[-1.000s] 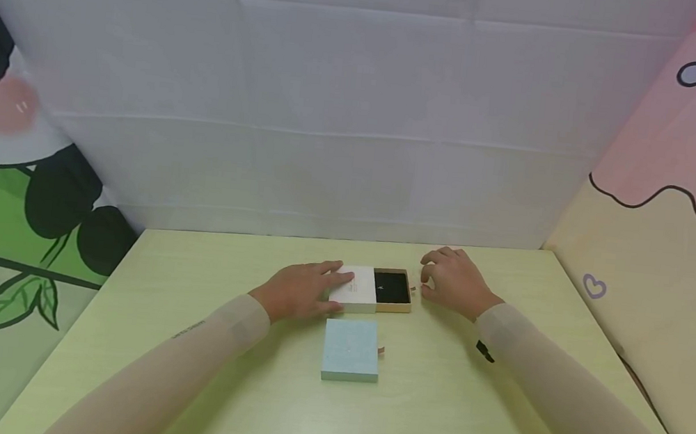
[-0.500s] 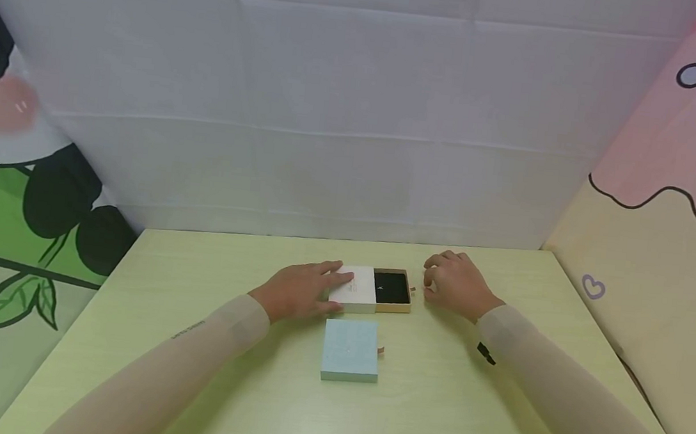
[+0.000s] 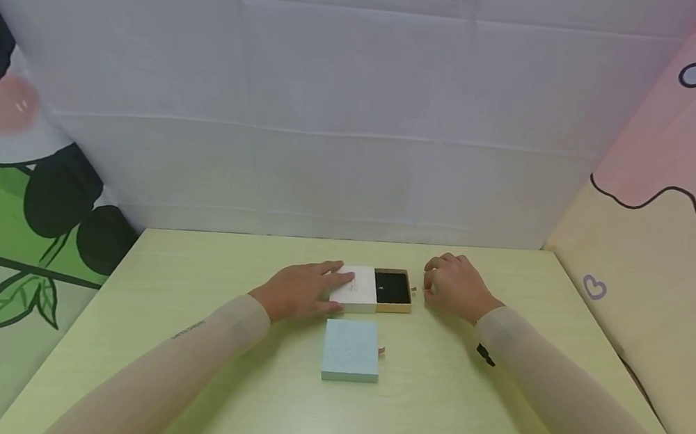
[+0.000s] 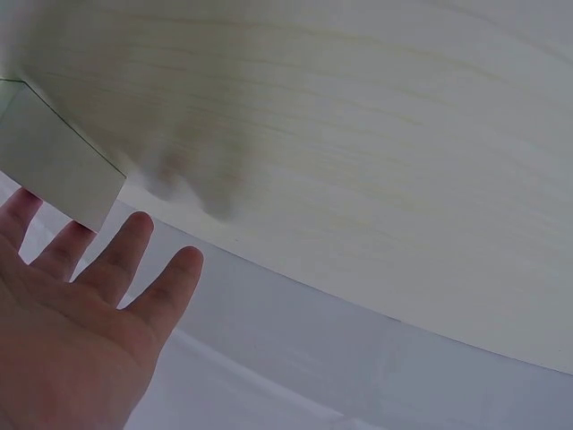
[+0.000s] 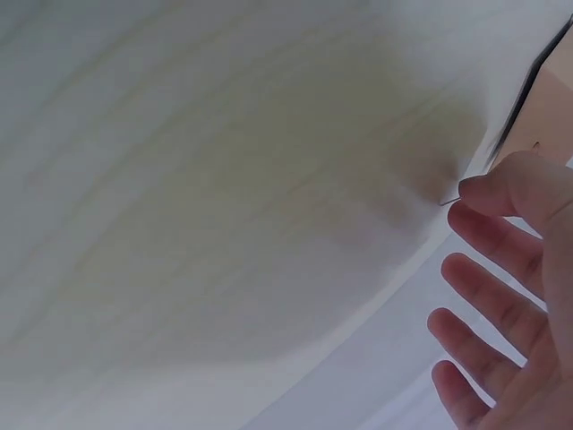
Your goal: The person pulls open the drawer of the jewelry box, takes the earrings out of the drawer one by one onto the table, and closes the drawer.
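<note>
In the head view, a white sleeve box (image 3: 361, 289) stands at the back middle of the table with its tan drawer (image 3: 392, 308) slid partway out to the right. Black lining (image 3: 391, 287) with a small light mark shows inside. My left hand (image 3: 302, 288) rests on the box's left end, fingers spread and fairly straight; some fingertips touch it in the left wrist view. Just right of the drawer is my right hand (image 3: 453, 284). Its thumb and forefinger pinch a thin, dark, needle-like piece (image 5: 449, 202), mostly hidden by the fingertips; the other fingers are spread.
A light blue box (image 3: 350, 350) with a small brown ribbon tab (image 3: 382, 351) lies in front of the white one. The drawer has a similar tab (image 3: 414, 290). A white cloth wall (image 3: 346, 105) stands behind the pale wood table (image 3: 229, 401).
My right hand has shifted slightly to the right, away from the drawer, in the first half second, then stayed nearly still. The left hand and both boxes have not moved.
</note>
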Tool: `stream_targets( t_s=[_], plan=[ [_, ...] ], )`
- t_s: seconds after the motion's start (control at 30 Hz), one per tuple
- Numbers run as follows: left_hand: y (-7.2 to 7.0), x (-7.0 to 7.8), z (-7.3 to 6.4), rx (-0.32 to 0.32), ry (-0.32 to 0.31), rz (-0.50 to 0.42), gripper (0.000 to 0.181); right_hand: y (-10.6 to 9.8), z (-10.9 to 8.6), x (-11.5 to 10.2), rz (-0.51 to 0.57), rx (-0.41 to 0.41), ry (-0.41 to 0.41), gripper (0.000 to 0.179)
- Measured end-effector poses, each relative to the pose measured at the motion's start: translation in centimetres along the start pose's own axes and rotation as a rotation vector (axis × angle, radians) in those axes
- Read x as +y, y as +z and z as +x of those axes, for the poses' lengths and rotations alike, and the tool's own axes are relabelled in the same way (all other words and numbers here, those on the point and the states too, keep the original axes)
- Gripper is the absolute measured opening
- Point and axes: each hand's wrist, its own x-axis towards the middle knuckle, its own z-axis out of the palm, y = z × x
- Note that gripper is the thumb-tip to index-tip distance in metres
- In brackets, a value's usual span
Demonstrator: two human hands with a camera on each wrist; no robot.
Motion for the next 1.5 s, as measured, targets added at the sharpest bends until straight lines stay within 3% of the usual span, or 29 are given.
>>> stream_targets(
  t_s=[1.5],
  plan=[
    [0.26,-0.12,0.23,0.000,-0.008,-0.005,0.076,-0.17,0.03,-0.18,0.061,-0.049,0.063,0.011]
  ],
)
